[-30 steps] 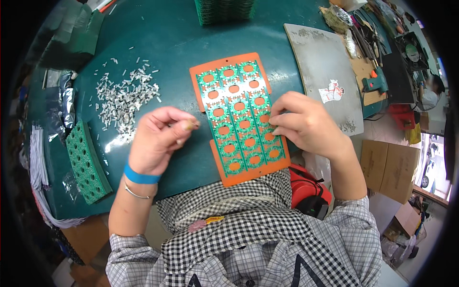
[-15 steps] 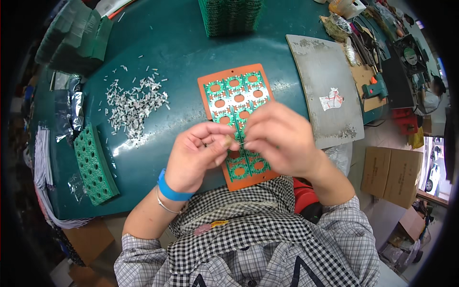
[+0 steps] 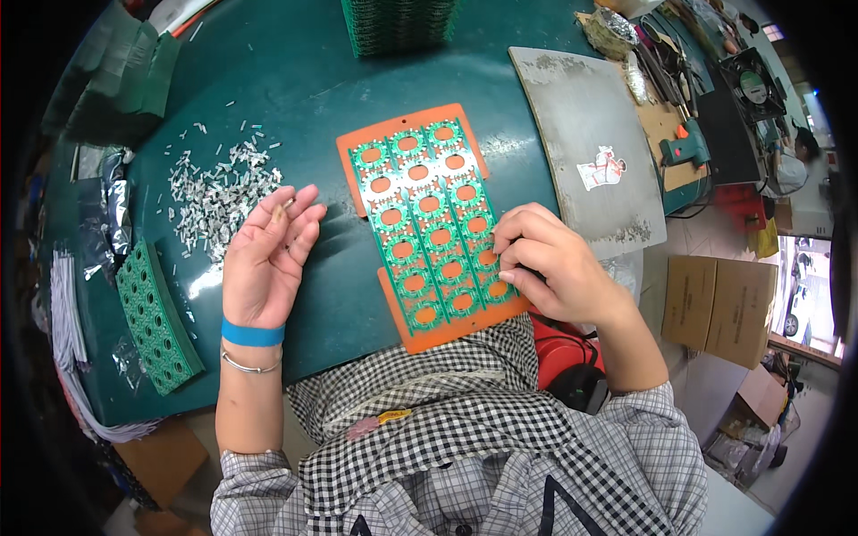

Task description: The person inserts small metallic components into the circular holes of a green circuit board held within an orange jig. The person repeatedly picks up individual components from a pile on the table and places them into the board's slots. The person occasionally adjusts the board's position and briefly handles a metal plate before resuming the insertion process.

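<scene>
A green circuit board panel (image 3: 440,237) with rows of oval openings lies on an orange backing plate (image 3: 420,342) in front of me. My left hand (image 3: 264,259), with a blue wristband, is raised palm up beside a loose pile of small white and silvery pieces (image 3: 210,201). Its thumb and forefinger are pinched together; a tiny light sliver seems to sit at their tips, too small to name. At the panel's right edge, my right hand (image 3: 559,268) is closed, thumb and fingertips together. Anything between them is hidden.
Stacks of green panels stand at the back (image 3: 402,27) and far left (image 3: 116,76); another small stack (image 3: 156,317) lies left. A grey board (image 3: 590,152) is on the right, near a green-handled tool (image 3: 686,147). Bundled white wires (image 3: 70,313) hang at the left edge.
My hands have parted from over the panel. The left has moved left to the pile's near side; the right has shifted slightly right to the panel's edge. The whole view has turned a little.
</scene>
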{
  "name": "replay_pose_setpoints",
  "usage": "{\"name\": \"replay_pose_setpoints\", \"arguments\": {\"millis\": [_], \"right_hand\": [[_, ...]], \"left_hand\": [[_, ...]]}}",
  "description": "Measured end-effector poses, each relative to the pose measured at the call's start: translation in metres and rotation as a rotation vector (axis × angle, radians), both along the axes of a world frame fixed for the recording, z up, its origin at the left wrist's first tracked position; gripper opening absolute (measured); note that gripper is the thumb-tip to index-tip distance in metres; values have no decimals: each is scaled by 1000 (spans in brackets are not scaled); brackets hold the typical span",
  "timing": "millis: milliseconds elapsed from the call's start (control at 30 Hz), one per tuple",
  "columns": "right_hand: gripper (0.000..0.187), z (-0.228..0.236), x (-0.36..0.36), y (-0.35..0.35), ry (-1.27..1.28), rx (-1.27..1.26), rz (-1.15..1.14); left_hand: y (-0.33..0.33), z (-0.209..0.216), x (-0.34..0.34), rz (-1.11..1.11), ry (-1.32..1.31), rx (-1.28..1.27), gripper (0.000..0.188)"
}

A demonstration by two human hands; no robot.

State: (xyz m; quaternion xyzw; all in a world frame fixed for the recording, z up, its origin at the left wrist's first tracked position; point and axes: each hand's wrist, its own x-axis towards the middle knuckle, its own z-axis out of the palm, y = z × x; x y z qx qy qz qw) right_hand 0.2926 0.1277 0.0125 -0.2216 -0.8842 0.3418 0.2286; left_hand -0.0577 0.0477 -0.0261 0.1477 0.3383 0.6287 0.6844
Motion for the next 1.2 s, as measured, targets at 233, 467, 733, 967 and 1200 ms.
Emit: {"name": "replay_pose_setpoints", "arguments": {"millis": [233,467,733,967,1200], "right_hand": [[14,-3,2,2,-4,-14,-4],[14,-5,2,2,33,-2,-6],[15,-5,3,3,15,2,2],[16,-3,-4,-2,-8,127,6],[15,-6,-3,-5,-54,143,11]], "left_hand": [[-2,8,17,8,121,-65,18],[-4,11,21,-138,119,-20,19],[-15,6,28,-194,107,-13,17],[-23,24,47,-170,133,-66,19],[-47,32,73,-396,122,-40,26]]}}
